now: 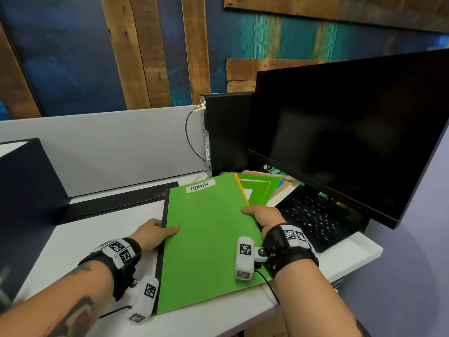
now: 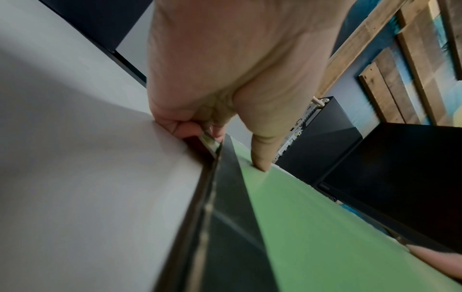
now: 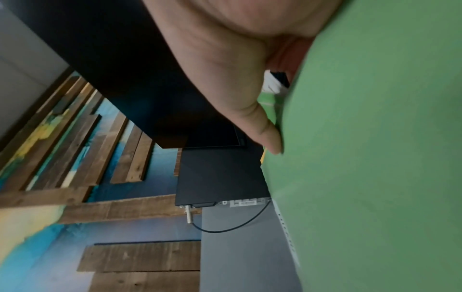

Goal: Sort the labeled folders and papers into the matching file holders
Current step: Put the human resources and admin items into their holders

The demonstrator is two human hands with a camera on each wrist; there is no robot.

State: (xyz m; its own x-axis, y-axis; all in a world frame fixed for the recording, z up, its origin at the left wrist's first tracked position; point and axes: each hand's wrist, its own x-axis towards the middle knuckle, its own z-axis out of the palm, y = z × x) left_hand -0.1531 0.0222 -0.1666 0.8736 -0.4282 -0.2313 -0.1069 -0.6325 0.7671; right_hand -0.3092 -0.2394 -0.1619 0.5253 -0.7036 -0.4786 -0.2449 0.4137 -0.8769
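Observation:
A green folder with a white ADMIN label and a black spine is held just above the white desk. My left hand grips its left edge, thumb on top and fingers curled beneath; the left wrist view shows the thumb pressing the green folder. My right hand pinches the right edge, thumb on the cover of the green folder, fingers hidden underneath. A pile of more folders and papers, green, orange, blue and tan, lies behind it. No file holder can be made out.
A black monitor and a black keyboard fill the right side. A black computer case with a cable stands behind the pile. A grey partition backs the desk; a dark panel is at left.

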